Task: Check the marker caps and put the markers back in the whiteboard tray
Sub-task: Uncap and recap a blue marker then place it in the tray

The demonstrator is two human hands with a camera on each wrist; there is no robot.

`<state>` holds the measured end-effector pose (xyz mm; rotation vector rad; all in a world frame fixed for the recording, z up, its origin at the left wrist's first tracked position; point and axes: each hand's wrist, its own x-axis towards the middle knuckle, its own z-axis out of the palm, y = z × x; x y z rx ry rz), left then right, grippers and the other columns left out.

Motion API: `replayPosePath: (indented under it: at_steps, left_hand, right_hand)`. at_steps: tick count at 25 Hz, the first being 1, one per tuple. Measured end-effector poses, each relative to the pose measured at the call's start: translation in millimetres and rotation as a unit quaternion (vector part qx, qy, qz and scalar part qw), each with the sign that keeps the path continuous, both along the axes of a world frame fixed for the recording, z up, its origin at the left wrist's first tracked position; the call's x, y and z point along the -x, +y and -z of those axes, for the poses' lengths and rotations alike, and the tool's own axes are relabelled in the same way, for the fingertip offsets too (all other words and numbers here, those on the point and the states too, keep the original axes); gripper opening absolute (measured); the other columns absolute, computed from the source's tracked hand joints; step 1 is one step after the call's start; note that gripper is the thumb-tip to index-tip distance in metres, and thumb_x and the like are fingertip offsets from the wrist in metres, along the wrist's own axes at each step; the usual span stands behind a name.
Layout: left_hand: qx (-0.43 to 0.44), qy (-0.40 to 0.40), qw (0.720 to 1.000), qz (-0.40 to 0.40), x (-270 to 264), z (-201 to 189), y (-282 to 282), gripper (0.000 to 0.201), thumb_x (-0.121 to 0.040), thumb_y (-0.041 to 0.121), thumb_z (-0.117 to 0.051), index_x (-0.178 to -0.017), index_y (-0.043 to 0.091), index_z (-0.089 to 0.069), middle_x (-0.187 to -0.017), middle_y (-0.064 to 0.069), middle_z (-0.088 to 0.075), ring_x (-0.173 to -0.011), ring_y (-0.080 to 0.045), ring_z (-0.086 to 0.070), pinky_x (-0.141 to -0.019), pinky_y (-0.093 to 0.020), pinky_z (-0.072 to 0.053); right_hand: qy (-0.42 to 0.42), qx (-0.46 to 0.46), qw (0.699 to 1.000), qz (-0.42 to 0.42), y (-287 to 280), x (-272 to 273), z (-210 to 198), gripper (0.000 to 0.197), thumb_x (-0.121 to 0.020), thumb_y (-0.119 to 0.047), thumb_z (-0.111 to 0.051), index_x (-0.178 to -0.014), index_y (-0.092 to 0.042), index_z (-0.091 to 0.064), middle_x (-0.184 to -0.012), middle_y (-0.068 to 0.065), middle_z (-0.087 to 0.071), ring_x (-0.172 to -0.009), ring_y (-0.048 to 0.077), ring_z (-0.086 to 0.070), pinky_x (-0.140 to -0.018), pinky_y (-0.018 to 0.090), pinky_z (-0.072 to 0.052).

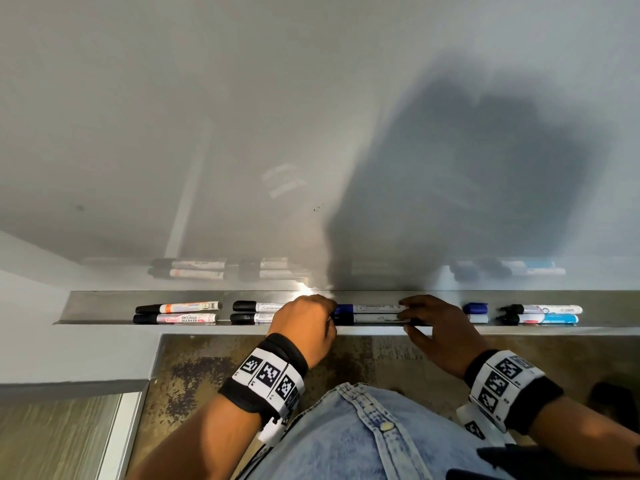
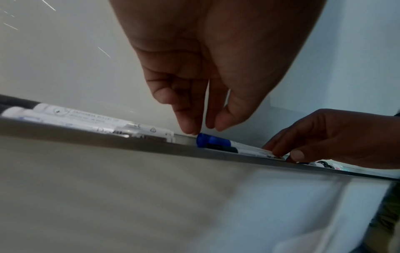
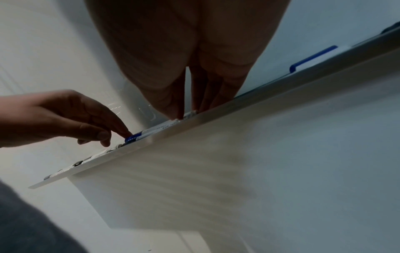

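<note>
Markers (image 1: 367,313) judged light, stiff, slick; best pinched mid-barrel. Left hand (image 1: 306,323) fingertips touch the blue cap (image 2: 203,139); right hand (image 1: 429,327) fingers press barrel ends in tray (image 1: 104,303)

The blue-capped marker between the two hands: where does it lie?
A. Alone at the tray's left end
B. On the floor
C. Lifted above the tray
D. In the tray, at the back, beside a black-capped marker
D: the blue-capped marker lies in the tray behind the black-capped marker.

Left hand (image 2: 207,71) fingertips (image 2: 190,126) on blue-capped marker (image 2: 213,141) — in tray (image 2: 151,145).
</note>
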<state>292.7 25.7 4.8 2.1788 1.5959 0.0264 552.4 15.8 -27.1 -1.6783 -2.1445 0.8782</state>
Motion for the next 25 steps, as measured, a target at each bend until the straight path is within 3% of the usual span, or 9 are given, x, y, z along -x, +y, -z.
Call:
replayPosePath:
  at_steps: [2,5,6,11,15,21,25]
  left_hand:
    - [-0.004,0.008,1.0,0.004,-1,-4,-1,0.012,-0.086,0.022,-0.05,-0.094,0.021,-0.058,-0.092,-0.001,-0.063,-0.085,-0.022,-0.059,-0.074,-0.035,-0.053]
    - [-0.014,0.021,1.0,0.007,-6,-7,-4,0.014,-0.086,0.024,-0.049,-0.097,0.022,-0.059,-0.098,0.0,-0.062,-0.089,-0.021,-0.057,-0.075,-0.034,-0.052]
    - [-0.016,0.024,1.0,0.004,-8,-8,-5,0.016,-0.087,0.025,-0.049,-0.099,0.023,-0.059,-0.099,0.001,-0.062,-0.09,-0.02,-0.057,-0.076,-0.034,-0.051]
    - [-0.044,-0.004,0.999,-0.009,-25,-11,-12,0.029,-0.088,0.026,-0.05,-0.116,0.028,-0.059,-0.107,0.004,-0.063,-0.092,-0.017,-0.058,-0.076,-0.033,-0.052]
    - [-0.057,-0.022,0.998,-0.015,-50,-17,-19,0.036,-0.088,0.028,-0.051,-0.123,0.027,-0.054,-0.11,0.004,-0.062,-0.096,-0.017,-0.059,-0.078,-0.032,-0.051]
    - [-0.048,-0.033,0.998,-0.012,-89,-20,-30,0.036,-0.091,0.03,-0.048,-0.127,0.03,-0.051,-0.12,0.007,-0.059,-0.105,-0.014,-0.056,-0.085,-0.031,-0.051]
    - [-0.049,-0.042,0.998,0.01,-96,-20,-34,0.036,-0.09,0.03,-0.047,-0.126,0.029,-0.052,-0.119,0.006,-0.06,-0.105,-0.014,-0.056,-0.087,-0.03,-0.048]
  right_hand:
    - [-0.002,0.003,1.0,-0.007,0,-1,0,0.02,-0.084,-0.018,-0.064,-0.102,-0.023,-0.07,-0.119,-0.01,-0.059,-0.099,-0.001,-0.055,-0.085,-0.001,-0.033]
    - [-0.01,0.015,1.0,-0.022,0,-3,-1,0.022,-0.085,-0.022,-0.063,-0.106,-0.025,-0.068,-0.123,-0.013,-0.056,-0.108,0.002,-0.052,-0.094,0.019,-0.039]
    - [-0.012,0.021,0.999,-0.026,0,-5,-2,0.022,-0.085,-0.023,-0.062,-0.107,-0.026,-0.067,-0.123,-0.015,-0.054,-0.11,0.002,-0.049,-0.096,0.021,-0.038]
    - [0.002,0.027,0.999,-0.036,0,-20,-4,0.025,-0.086,-0.027,-0.061,-0.11,-0.031,-0.064,-0.121,-0.022,-0.05,-0.112,0.0,-0.046,-0.097,0.022,-0.037]
    - [0.004,0.017,0.998,-0.053,-2,-44,-6,0.023,-0.087,-0.031,-0.059,-0.109,-0.032,-0.065,-0.121,-0.019,-0.054,-0.113,0.001,-0.046,-0.098,0.026,-0.039]
    - [0.016,-0.015,0.998,-0.054,-5,-80,-19,0.02,-0.084,-0.027,-0.063,-0.103,-0.031,-0.067,-0.111,-0.017,-0.061,-0.104,-0.001,-0.052,-0.091,0.023,-0.043]
    - [-0.012,-0.023,0.999,-0.048,-11,-91,-30,0.021,-0.084,-0.029,-0.063,-0.104,-0.033,-0.066,-0.109,-0.021,-0.059,-0.099,-0.004,-0.05,-0.086,0.007,-0.032]
